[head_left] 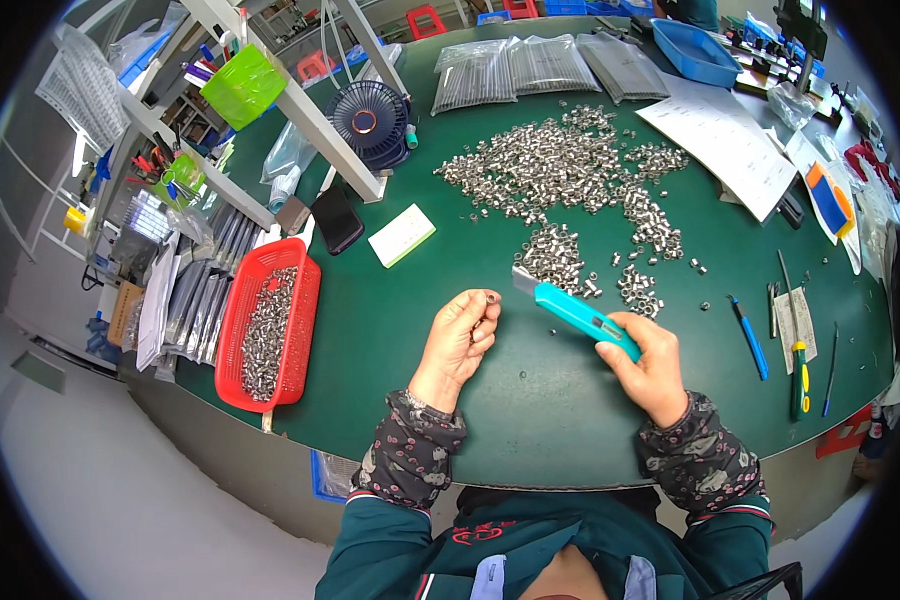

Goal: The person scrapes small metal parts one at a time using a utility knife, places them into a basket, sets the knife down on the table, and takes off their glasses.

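Over the green table, my left hand is closed, pinching a small metal ring between thumb and forefinger. The other fingers curl inward, and whatever they cover is hidden. My right hand grips a turquoise utility knife, its blade out and pointing up and left. The blade tip is apart from the ring, a short way to its right. Just beyond the knife lies a small heap of metal rings, joined to a large spread of them farther back.
A red basket of metal rings stands at left, near a phone, a note pad and a small fan. Right lie a blue-handled tool, a screwdriver and papers. Bagged rods line the back.
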Demonstrator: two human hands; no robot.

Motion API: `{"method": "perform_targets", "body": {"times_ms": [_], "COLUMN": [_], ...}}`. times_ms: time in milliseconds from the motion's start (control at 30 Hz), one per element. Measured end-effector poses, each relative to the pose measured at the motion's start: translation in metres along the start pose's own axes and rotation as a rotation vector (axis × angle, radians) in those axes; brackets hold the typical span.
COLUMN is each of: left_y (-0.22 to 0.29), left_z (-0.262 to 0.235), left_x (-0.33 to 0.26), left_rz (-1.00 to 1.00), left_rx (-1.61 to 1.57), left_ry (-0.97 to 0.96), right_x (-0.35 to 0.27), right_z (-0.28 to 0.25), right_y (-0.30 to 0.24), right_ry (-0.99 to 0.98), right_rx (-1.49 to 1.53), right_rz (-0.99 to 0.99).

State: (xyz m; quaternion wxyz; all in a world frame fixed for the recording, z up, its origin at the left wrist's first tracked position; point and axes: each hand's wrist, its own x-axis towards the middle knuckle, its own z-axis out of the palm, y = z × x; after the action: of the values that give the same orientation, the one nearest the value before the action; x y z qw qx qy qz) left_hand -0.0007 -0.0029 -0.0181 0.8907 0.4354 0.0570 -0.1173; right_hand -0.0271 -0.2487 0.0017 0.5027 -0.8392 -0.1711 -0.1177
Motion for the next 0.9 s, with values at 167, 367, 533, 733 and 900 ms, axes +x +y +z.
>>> {"method": "perform_targets", "body": {"times_ms": [167, 367, 533, 733, 900], "left_y": [0.0018, 0.0015, 0.0008, 0.0018, 0.0019], "left_z": [-0.0003, 0.0000, -0.0025, -0.0025, -0.0026], "left_x": [-0.0002, 0.0003, 0.0017, 0.0018, 0.0003], "left_rz": [-0.013, 0.027, 0.037, 0.004, -0.001], "left_rx": [-0.032, -0.016, -0.026, -0.074, -0.083], "left_ry": [0.008, -0.013, -0.019, -0.018, -0.030], "right_x": [0.0028, 0.0012, 0.0010, 0.0018, 0.0009], "right_z": [-0.0016, -0.0003, -0.0003, -0.0005, -0.0011], "right_y": [0.0026, 0.0030, 0.0028, 0.0027, 0.0016], "right_ry": [-0.008, -0.003, -0.014, -0.010, -0.014], "right_rx": [0.063, 0.039, 0.033, 0.041, 0.036], "right_rz": [0.053, 0.012, 0.020, 0.027, 0.023]}}
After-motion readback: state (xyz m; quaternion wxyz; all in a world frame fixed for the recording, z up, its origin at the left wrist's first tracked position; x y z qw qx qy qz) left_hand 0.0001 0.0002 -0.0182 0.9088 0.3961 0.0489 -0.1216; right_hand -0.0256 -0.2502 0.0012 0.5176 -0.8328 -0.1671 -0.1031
